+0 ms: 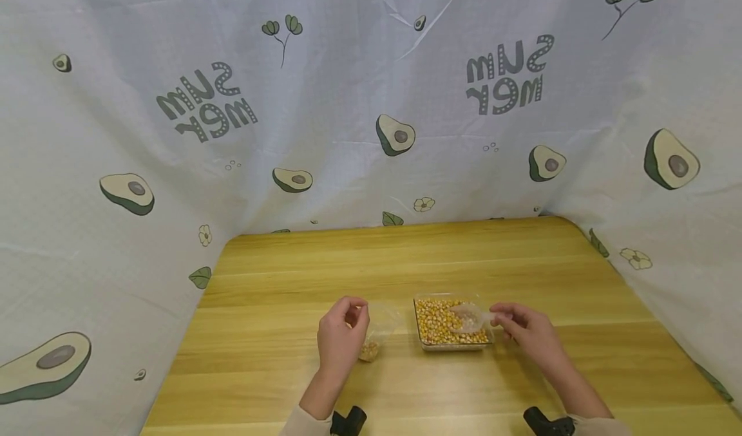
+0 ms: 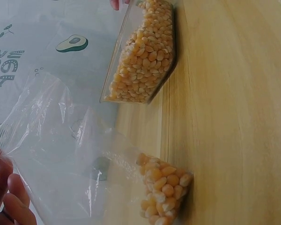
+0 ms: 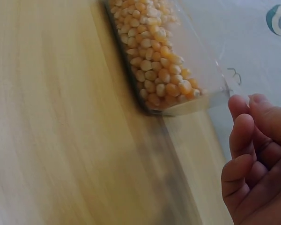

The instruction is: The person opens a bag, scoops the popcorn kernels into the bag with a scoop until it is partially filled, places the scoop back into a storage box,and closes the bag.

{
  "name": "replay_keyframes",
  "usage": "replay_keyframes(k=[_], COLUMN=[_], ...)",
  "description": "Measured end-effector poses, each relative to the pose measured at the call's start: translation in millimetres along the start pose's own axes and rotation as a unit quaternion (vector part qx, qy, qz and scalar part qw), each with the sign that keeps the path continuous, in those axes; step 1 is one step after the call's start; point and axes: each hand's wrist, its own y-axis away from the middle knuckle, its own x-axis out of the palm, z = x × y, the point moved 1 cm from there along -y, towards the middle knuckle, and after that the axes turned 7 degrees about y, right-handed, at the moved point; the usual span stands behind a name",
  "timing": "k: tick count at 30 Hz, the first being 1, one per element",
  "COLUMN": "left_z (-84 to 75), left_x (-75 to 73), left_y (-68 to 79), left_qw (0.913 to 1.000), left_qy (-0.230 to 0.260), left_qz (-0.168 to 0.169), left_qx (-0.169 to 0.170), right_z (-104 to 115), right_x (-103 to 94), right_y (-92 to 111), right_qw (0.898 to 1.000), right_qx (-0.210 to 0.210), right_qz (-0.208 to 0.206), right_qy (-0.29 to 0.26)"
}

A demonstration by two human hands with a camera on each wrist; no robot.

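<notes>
While I am watching from my distant station, the person's left hand point(image 1: 343, 333) is pinching the upper edge of a clear plastic bag point(image 2: 84, 145), thumb and fingers drawn together on the film. The bag is hanging slack, and a small heap of corn kernels point(image 2: 164, 190) is filling its bottom corner; whether that corner is touching the table point(image 1: 301, 275), I am not managing to tell. Just right of the bag, a clear rectangular container point(image 1: 455, 346) is standing on the table, holding a thick bed of yellow corn point(image 1: 431, 320). On its far side from the bag, the right hand point(image 1: 530, 333) is gripping the handle of a translucent scoop point(image 1: 471, 319) between thumb and forefinger, the remaining fingers curling loosely. The scoop's bowl is lying over the corn inside the container. Behind everything, I am seeing a pale curtain point(image 1: 348, 101) with avocado prints.
</notes>
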Motion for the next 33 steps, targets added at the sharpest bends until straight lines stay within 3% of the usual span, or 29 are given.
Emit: replay_keyframes(k=[33], left_z=[0.9], left_x=[0.3], left_y=[0.0], left_qw=[1.0000], left_qy=[-0.002], left_qz=[-0.003], left_qx=[0.000], right_z=[-14.0], right_x=[6.5], right_y=[-2.5], right_qw=[0.994], right_qx=[0.049], right_qz=[0.023], right_qy=[-0.091])
